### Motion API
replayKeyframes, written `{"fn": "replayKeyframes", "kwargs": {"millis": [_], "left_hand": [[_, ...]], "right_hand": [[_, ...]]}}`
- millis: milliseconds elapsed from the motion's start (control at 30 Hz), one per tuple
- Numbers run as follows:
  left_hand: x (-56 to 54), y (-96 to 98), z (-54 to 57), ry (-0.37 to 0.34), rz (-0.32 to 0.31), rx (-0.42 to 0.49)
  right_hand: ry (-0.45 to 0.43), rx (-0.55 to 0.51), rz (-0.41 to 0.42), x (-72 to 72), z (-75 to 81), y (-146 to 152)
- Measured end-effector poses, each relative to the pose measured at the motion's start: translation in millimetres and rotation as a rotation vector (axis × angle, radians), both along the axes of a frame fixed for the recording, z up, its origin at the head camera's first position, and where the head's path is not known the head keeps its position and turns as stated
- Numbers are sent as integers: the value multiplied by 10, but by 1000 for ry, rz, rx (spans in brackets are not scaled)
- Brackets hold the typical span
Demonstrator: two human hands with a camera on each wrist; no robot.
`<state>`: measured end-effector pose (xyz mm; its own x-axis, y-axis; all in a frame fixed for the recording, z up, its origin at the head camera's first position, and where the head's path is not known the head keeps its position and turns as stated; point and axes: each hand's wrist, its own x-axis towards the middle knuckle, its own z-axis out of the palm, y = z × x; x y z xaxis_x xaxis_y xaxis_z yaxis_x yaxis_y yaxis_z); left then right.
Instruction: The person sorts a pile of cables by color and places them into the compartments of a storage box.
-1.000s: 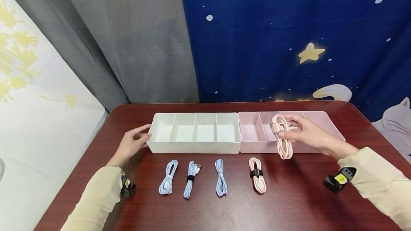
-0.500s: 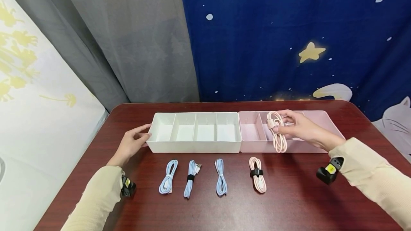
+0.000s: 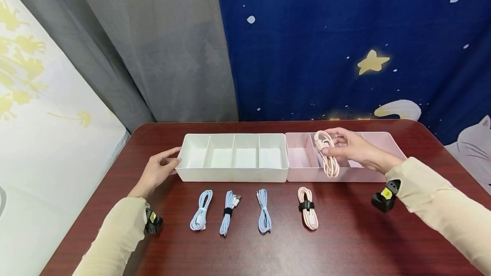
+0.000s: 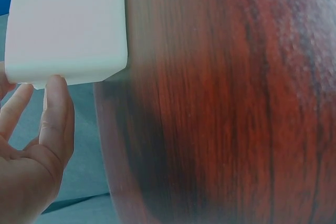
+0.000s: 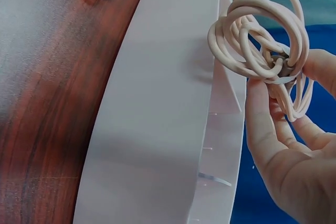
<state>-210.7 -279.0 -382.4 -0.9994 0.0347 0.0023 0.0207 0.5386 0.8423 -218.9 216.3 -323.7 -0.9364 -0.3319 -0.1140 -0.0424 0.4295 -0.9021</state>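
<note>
My right hand (image 3: 354, 150) pinches a coiled pink charging cable (image 3: 330, 165) above the pink divided box (image 3: 301, 174), near its second compartment from the left. In the right wrist view the cable (image 5: 273, 14) hangs in loops between thumb and fingers, over the box wall. My left hand (image 3: 155, 173) touches the left end of the white divided box (image 3: 234, 175) with extended fingers. The left wrist view has its fingertips (image 4: 56, 90) against the end of the white box (image 4: 68, 30). Both boxes stand end to end.
In front of the boxes lie three coiled blue cables, the left one (image 3: 200, 212), the middle one with a black strap (image 3: 227, 220) and the right one (image 3: 264, 214). Right of them lies a pink cable with a black strap (image 3: 308, 214). Curtains hang behind the table (image 3: 268, 259).
My right hand has moved left and slightly up with the pink cable, from about the third compartment toward the second. My left hand stays at the white box's end.
</note>
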Motion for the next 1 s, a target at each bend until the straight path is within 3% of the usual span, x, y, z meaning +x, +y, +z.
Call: {"fn": "replayKeyframes", "kwargs": {"millis": [367,1000], "left_hand": [[1,3,0,-9,7,-7],[-9,10,5,-11,11,-16]], "right_hand": [[-13,-89,-19,-117,-42,19],[-27,-44,-54,-279,-11,85]]}}
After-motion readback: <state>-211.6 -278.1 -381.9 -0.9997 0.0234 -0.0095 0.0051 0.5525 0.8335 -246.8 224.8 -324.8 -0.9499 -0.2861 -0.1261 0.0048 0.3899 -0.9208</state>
